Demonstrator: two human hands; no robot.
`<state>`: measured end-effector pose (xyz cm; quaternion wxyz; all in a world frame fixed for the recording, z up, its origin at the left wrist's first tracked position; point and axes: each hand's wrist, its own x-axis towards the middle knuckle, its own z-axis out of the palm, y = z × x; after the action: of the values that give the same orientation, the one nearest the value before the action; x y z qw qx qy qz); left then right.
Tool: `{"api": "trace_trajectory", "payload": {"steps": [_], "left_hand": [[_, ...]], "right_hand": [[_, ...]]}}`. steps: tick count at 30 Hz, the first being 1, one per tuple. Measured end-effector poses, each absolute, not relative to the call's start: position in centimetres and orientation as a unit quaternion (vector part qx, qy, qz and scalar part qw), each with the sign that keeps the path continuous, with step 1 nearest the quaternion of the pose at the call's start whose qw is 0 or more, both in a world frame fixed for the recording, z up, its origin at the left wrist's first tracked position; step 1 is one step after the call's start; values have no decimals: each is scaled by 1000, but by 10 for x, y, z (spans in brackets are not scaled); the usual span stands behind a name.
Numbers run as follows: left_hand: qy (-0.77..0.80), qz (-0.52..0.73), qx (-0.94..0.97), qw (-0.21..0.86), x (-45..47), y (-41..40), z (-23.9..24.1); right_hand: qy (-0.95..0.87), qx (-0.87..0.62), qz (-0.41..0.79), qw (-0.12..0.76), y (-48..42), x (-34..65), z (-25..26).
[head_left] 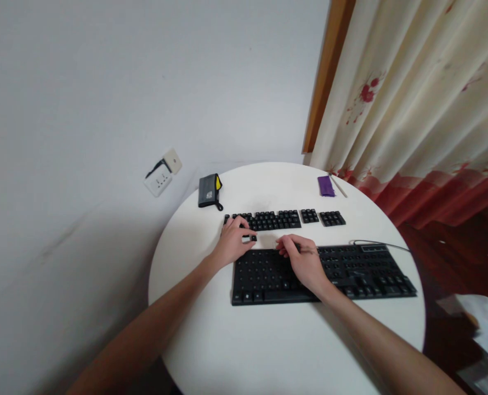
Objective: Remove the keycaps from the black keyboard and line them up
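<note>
My left hand reaches over the left end of the rows of loose keycaps. A small black keycap sits between its thumb and index fingertip. Below lies a black keyboard; much of its left and middle part shows bare key posts, while its bottom row still carries caps. Over the keyboard's upper edge hovers my right hand, fingers pinched together; what they hold is too small to make out. Loose black keycaps are lined up in blocks behind the keyboard, with two smaller blocks toward the right.
On the round white table a grey pouch with a yellow part stands at the back left. A purple cloth and a thin light-coloured stick lie at the back right. The keyboard's cable runs off rightward. Wall and curtain border the table.
</note>
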<state>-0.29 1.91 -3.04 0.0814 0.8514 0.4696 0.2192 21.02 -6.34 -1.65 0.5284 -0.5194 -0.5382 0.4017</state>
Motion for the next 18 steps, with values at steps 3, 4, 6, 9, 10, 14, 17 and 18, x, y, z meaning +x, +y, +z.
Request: {"api": "trace_trajectory", "payload": {"steps": [3,4,6,9,10,14,17,18], "left_hand": [[471,220,850,87,-3,19,-31],[470,227,849,85,-4,19,-32],[467,246,846,78,-4,20,-34],[462,270,842,70,-4,21,-37],[462,277,840,68,-4,22,-38],[469,292,831,69,-4,25,-39],[474,291,828,71,-5,27,-38],[476,292,827,71,-6,27,-38]], "right_hand": [[-546,-512,401,528,-66,210,-12],[-547,-510,400,529,-67,210,-10],[-547,-508,398,533,-68,209,-7],[-547,-508,397,535,-68,209,-6],[-546,-509,397,534,-68,209,-6],[-547,-510,396,533,-67,210,-8],[-547,-507,398,535,-67,210,-8],[-546,-507,399,535,-67,210,-8]]}}
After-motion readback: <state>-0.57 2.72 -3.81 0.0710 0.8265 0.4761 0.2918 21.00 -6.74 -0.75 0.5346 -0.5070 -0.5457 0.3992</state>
